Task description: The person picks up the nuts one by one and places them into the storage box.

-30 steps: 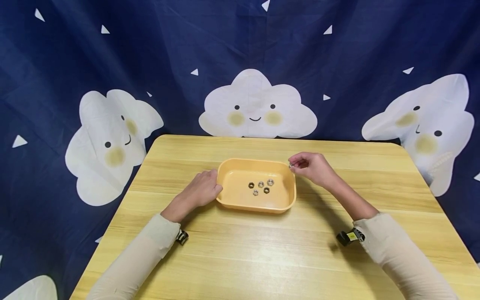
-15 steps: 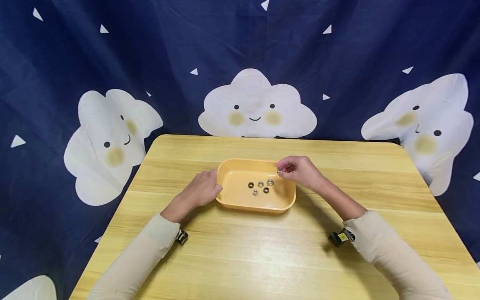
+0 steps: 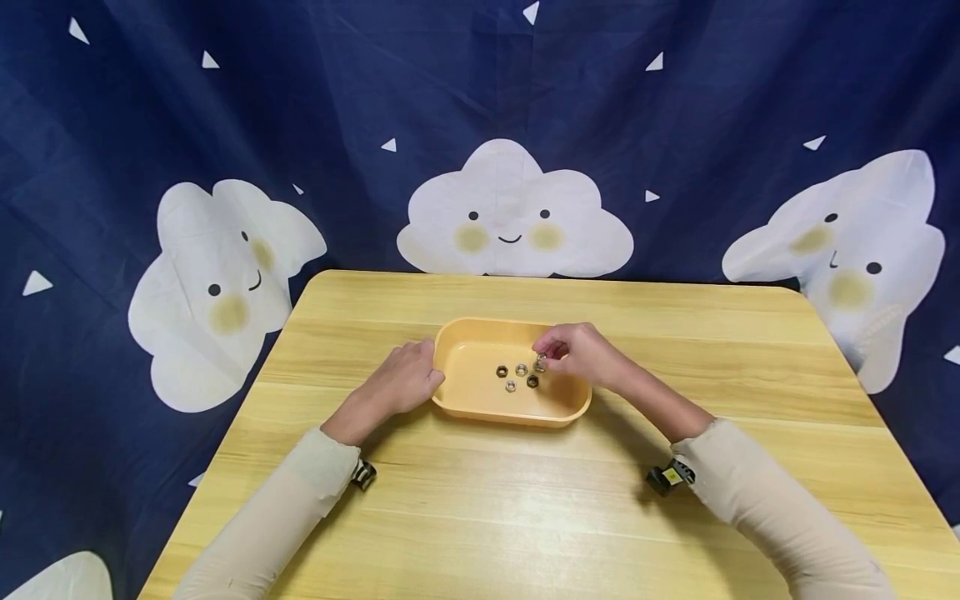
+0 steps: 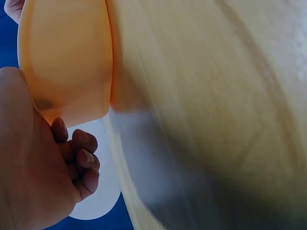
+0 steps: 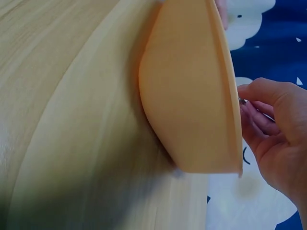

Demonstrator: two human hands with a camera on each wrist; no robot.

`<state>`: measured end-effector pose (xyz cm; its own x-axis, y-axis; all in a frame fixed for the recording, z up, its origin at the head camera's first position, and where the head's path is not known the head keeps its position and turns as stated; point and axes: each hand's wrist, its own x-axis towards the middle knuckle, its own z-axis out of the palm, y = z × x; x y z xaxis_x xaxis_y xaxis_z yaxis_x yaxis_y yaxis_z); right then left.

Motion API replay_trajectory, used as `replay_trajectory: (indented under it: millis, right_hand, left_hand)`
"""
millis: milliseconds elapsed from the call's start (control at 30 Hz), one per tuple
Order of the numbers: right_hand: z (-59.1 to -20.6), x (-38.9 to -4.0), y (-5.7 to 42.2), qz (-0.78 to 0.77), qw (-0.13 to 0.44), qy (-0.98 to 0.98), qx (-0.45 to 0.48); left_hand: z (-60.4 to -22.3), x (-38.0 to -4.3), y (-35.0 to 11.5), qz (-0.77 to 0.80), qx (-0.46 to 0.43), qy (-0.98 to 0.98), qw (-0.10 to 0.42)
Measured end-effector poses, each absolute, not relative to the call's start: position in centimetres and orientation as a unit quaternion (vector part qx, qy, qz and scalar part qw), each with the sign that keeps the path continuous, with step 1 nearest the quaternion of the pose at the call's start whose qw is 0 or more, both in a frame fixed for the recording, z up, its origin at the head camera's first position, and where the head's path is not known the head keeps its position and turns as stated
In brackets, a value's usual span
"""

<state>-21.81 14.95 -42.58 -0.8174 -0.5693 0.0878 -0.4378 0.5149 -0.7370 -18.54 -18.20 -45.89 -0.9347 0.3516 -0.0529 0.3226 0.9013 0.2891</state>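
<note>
In the head view a yellow-orange plastic tray [image 3: 480, 407] stands on the table, and my left hand [image 3: 401, 379] grips its left end at the rim. The left wrist view shows the left hand [image 4: 38, 158] with thumb and curled fingers at the tray's corner. Over the tray's right part my right hand [image 3: 581, 354] pinches a small silver hex nut [image 3: 541, 358] between thumb and fingertips, close above another silver nut. On the tray floor lie several loose nuts, among them a dark nut [image 3: 502, 371], a silver nut [image 3: 511, 386] and a second dark nut [image 3: 532, 381].
The light wood table [image 3: 480, 517] extends around the tray. Behind its far edge hangs a dark blue curtain [image 3: 480, 75] with white clouds and triangles. Each wrist wears a small black camera, such as the right one [image 3: 663, 479].
My right hand has moved left and down from the tray's right rim to above the nuts, still pinching the silver nut. The left hand and the tray have stayed put.
</note>
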Motion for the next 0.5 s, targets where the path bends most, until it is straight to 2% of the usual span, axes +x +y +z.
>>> replay_trajectory:
  millis: [500]
  right_hand:
    - [-43.3, -21.7, 13.3, -0.350, 0.096, 0.862, -0.354]
  left_hand:
    - [-45.9, -18.7, -18.2, 0.137, 0.175, 0.974, 0.051]
